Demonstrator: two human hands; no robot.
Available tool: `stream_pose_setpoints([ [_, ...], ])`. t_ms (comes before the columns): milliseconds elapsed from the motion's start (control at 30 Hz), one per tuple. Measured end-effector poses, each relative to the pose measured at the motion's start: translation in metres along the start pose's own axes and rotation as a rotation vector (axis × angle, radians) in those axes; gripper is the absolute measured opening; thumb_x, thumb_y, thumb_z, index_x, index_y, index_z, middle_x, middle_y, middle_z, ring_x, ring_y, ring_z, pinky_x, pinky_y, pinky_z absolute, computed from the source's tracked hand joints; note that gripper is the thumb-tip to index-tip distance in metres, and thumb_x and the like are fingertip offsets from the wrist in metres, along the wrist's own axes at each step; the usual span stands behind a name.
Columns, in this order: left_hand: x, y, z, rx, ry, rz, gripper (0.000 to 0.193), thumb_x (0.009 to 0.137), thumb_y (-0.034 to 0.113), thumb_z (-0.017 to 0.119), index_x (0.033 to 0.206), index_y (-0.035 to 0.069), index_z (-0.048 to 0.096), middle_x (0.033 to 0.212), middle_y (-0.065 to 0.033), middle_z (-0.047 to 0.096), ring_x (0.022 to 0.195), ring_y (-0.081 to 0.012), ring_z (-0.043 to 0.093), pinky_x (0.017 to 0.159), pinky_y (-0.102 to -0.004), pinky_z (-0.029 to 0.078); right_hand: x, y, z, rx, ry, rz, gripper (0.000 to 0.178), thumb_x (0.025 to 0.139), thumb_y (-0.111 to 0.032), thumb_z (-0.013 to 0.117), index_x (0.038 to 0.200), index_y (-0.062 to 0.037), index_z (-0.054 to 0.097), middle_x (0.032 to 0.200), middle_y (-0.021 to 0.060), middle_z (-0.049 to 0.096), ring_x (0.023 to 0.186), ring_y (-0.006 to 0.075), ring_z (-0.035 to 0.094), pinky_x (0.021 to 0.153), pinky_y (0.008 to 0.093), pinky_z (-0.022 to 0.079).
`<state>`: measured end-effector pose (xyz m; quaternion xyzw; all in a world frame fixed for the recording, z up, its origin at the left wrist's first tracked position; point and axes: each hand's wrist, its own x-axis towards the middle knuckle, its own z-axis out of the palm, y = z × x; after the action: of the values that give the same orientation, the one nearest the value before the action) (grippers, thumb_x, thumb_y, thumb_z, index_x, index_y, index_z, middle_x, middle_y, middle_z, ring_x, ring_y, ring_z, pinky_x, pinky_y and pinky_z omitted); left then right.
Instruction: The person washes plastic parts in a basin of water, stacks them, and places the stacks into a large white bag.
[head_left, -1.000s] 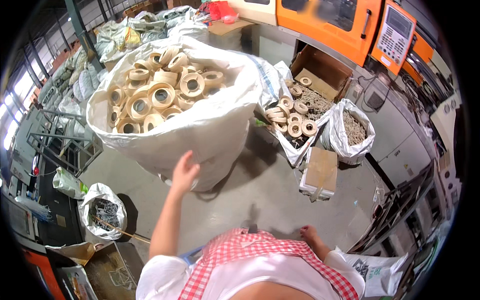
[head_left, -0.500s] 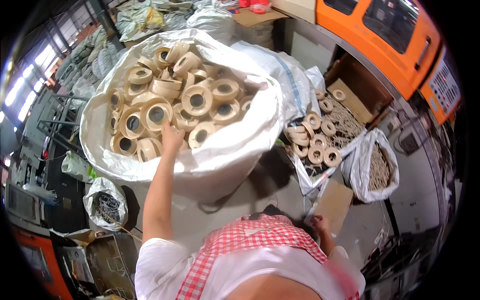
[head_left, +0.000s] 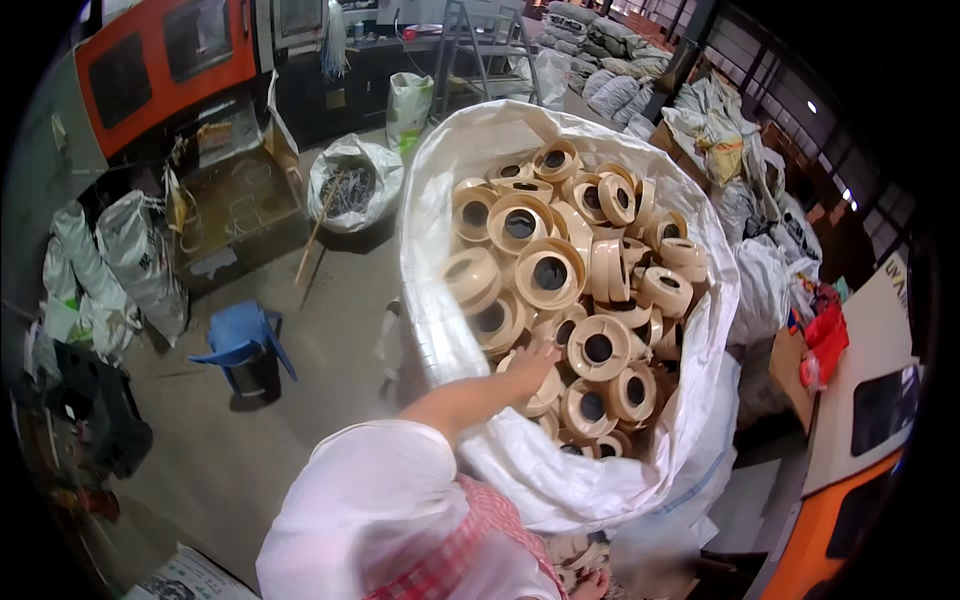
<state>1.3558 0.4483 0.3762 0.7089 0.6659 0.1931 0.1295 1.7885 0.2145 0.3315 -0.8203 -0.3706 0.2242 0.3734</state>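
A large white woven sack (head_left: 560,490) stands in front of me with its mouth wide apart, filled with beige plastic rings (head_left: 598,348). Many of these flanged, cup-like rings show dark round centres. My left hand (head_left: 535,365) reaches over the sack's near left rim and rests on rings in the heap, fingers stretched out and slightly apart; no ring is lifted. At the lower edge my right hand (head_left: 592,583) shows only in part, close to more beige pieces (head_left: 572,553). Its fingers are too small and cropped to read.
A blue plastic stool (head_left: 240,338) stands on the floor at left. Behind it are a small white sack (head_left: 355,185) of scrap with a stick (head_left: 318,225), and a shallow metal bin (head_left: 240,215). A stepladder (head_left: 485,55) stands behind the big sack. Orange machines (head_left: 165,65) flank both sides.
The view has swung to the left, bringing the stool and bin into sight and the big sack to the right. My left hand stays among the rings; my right hand is now mostly out of sight.
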Motion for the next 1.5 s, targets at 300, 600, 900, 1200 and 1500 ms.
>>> stream_pose_setpoints([
  [300, 0.063, 0.02, -0.01, -0.355, 0.115, -0.084, 0.082, 0.066, 0.01, 0.065, 0.134, 0.001, 0.021, 0.138, -0.0243, 0.017, 0.122, -0.0412, 0.03, 0.099, -0.0427, 0.032, 0.065, -0.158, -0.024, -0.312, 0.074, -0.05, 0.052, 0.082, -0.038, 0.054, 0.116, 0.0006, 0.046, 0.112, 0.0201, 0.051, 0.096, 0.03, 0.05, 0.083, 0.0402, 0.04],
  [600, 0.14, -0.003, 0.01, -0.472, 0.135, -0.256, 0.078, 0.072, 0.036, 0.067, 0.132, 0.002, 0.03, 0.135, -0.0197, 0.033, 0.125, -0.0309, 0.033, 0.102, -0.0372, 0.027, 0.278, -0.228, 0.087, -0.085, 0.17, -0.623, 0.04, 0.071, -0.013, 0.064, 0.107, 0.0027, 0.055, 0.104, 0.0169, 0.059, 0.099, 0.0305, 0.054, 0.09, 0.0367, 0.04],
  [900, 0.201, 0.038, 0.035, -0.416, 0.121, -0.52, 0.101, 0.071, 0.055, 0.061, 0.141, 0.011, 0.003, 0.145, -0.0177, 0.008, 0.134, -0.0331, 0.01, 0.106, -0.0453, 0.01, 0.292, -0.311, 0.121, -0.452, -0.012, -0.249, 0.099, 0.062, -0.044, 0.073, 0.135, -0.002, 0.022, 0.131, 0.0267, 0.035, 0.114, 0.0409, 0.041, 0.098, 0.0414, 0.031],
  [1200, 0.259, 0.156, 0.035, -0.495, -0.026, -0.448, 0.095, 0.061, 0.048, 0.072, 0.138, 0.022, 0.023, 0.14, -0.0311, 0.002, 0.129, -0.0466, 0.001, 0.103, -0.0492, 0.016, 0.395, -0.266, 0.083, -0.332, -0.201, -0.302, 0.042, 0.074, -0.039, 0.06, 0.092, -0.0009, 0.062, 0.086, 0.02, 0.062, 0.082, 0.0334, 0.059, 0.071, 0.0385, 0.045],
  [1500, 0.237, 0.277, 0.133, -0.635, -0.215, -0.041, 0.047, 0.072, 0.029, 0.063, 0.112, 0.005, 0.054, 0.131, -0.0325, 0.027, 0.114, -0.0414, 0.041, 0.096, -0.0389, 0.034, 0.42, -0.262, 0.076, -0.35, -0.184, -0.3, 0.046, 0.079, -0.042, 0.052, 0.097, -0.0005, 0.06, 0.088, 0.0221, 0.061, 0.084, 0.0347, 0.058, 0.074, 0.0416, 0.043],
])
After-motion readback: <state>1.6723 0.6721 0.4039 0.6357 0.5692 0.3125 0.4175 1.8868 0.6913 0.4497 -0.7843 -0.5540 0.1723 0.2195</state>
